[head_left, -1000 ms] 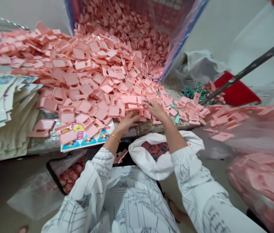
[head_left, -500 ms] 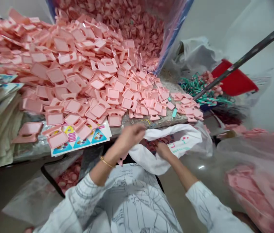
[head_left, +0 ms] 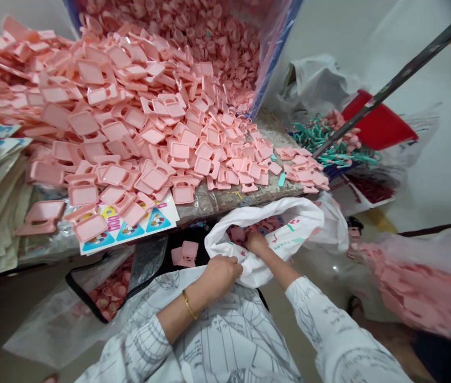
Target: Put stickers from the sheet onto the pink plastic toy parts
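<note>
A white sack [head_left: 245, 218] with red and green print hangs at the table's front edge, its mouth rolled open. Pink plastic pieces [head_left: 271, 224] show inside it. My left hand [head_left: 222, 275] is closed on the near left part of the sack's rim. Into the mouth reaches my right hand [head_left: 256, 242], its fingers down among the pieces and hidden, so what they hold cannot be made out. Two loose pink pieces [head_left: 188, 254] lie on the dark surface left of the sack.
A large heap of pink plastic pieces [head_left: 141, 122] covers the table, spilling from a blue-edged box [head_left: 275, 58]. Printed card sheets [head_left: 145, 226] lie at the front edge. A dark pole [head_left: 393, 80] slants across the right, near a red scoop [head_left: 381, 119]. Another person's leg [head_left: 385, 335] shows lower right.
My left hand has come down from the sack's far left rim to its near rim. My right hand has shifted slightly left inside the mouth. The view has turned a little right.
</note>
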A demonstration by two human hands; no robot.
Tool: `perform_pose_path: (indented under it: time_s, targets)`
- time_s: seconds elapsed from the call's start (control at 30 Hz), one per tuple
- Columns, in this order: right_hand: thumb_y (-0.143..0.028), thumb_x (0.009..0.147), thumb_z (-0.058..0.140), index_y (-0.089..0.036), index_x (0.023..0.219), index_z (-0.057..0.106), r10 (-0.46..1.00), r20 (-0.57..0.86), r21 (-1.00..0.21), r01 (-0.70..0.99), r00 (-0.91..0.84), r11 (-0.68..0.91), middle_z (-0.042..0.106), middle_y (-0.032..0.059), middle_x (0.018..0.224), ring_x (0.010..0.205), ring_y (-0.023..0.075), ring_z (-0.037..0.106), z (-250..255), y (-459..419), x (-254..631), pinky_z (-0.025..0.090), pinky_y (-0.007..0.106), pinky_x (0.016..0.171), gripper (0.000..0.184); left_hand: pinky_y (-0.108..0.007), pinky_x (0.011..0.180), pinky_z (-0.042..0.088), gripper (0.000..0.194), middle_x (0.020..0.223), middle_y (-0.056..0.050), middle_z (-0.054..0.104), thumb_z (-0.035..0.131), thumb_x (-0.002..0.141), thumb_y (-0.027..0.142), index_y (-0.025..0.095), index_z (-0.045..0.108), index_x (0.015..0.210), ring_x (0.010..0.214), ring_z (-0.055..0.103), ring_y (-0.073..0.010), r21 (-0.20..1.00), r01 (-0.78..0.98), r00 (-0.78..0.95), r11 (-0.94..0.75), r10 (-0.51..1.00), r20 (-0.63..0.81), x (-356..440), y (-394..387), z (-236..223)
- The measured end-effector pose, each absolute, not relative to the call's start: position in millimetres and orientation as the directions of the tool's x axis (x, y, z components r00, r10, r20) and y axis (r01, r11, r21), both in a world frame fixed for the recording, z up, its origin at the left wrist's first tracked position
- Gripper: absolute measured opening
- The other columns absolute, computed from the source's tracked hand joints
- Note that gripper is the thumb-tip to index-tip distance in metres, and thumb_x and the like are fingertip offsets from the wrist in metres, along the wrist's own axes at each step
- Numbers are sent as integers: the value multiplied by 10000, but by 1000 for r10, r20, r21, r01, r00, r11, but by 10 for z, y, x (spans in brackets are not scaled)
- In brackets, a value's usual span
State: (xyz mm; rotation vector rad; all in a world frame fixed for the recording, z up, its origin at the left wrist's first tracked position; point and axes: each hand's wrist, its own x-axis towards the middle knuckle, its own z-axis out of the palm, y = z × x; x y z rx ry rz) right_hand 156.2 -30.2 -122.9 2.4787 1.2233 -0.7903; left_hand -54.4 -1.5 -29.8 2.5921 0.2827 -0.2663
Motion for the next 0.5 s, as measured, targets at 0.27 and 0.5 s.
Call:
perform_pose_path:
  time_s: [0.27, 0.5]
  targets:
    - [-269, 919, 513, -181, 1250, 644, 685, -496, -222, 685, 533, -693, 726, 106, 1087, 995, 220, 680, -893, -904, 1644, 473, 279, 816, 366, -321, 719, 341, 134, 825, -12, 648, 545, 908, 183, 202, 627, 804, 802, 575, -172, 570, 152, 983, -808, 63, -173, -960, -159, 89]
    - [-261, 954, 429, -176, 1218, 653, 685, -428, -273, 638, 590, -720, 734, 106, 1023, 933, 236, 687, -786, -1237, 1586, 485, 306, 788, 357, -336, 740, 313, 148, 828, -11, 649, 539, 922, 195, 201, 615, 795, 799, 549, -162, 570, 192, 978, -799, 106, -180, -1112, -200, 153]
